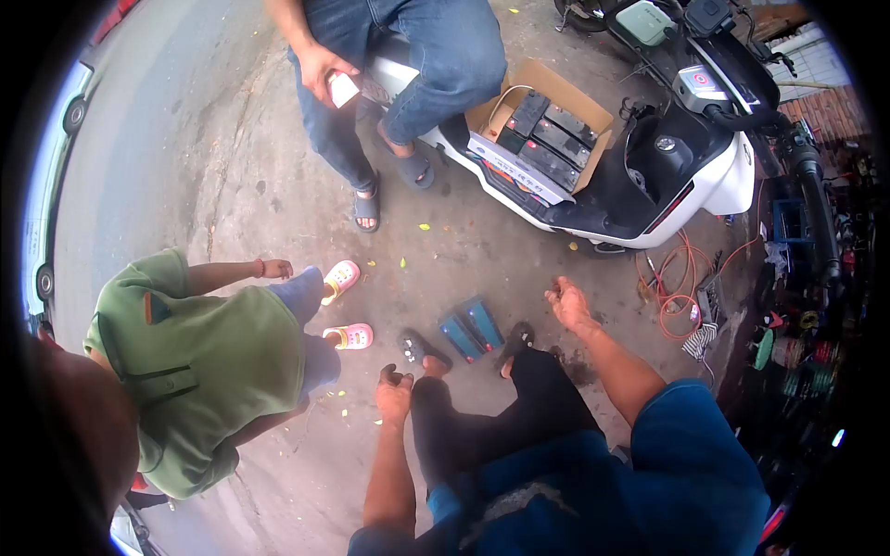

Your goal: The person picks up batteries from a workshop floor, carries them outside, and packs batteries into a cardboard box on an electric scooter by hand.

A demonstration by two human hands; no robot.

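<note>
My left hand (394, 393) hangs beside my left knee, its darkened fingers loosely bent and apart, with nothing visible in it. Out to the right, my right hand (569, 304) is over the ground, fingers slightly curled and apart, also holding nothing that I can see. Between my feet, two blue batteries (470, 329) lie side by side on the pavement, closer to my right hand than anything else but not touched by it. A cardboard box (596, 170) holding several dark batteries (553, 141) rests on the footboard of a white electric scooter (556, 215).
A seated person in jeans holds a small white box (343, 90) at the scooter. Another person in a green top (209, 343) stands to my left. An orange hose or cable (669, 296) lies coiled at right, near cluttered shelves. A vehicle (51, 195) is at far left.
</note>
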